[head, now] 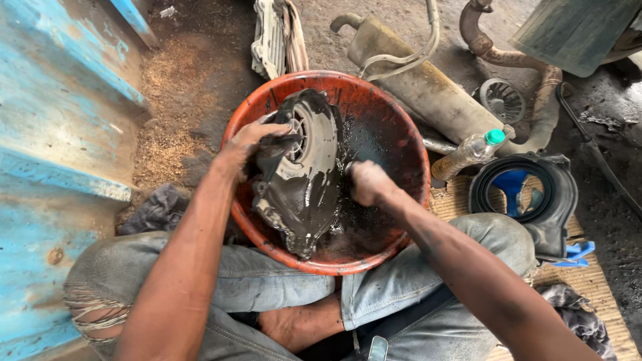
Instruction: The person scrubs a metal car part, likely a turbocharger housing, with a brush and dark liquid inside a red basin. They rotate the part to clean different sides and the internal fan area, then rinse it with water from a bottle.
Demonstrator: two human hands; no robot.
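A grimy grey engine cover [304, 184] with a round vented section stands tilted inside an orange basin [394, 113] that holds dark oily liquid. My left hand [251, 140] grips the cover's upper left edge and steadies it. My right hand [368, 182], smeared with grey sludge, is closed beside the cover's right side, low in the basin; what it holds is hidden in the fist. The basin rests between my knees.
A blue metal structure [60, 134] stands at the left, with sawdust [164, 113] beside it. Behind the basin lie a muffler [428, 90] with a rusty pipe [535, 73], a plastic bottle [468, 152], a black ring-shaped cover [528, 197] and a woven mat [588, 281].
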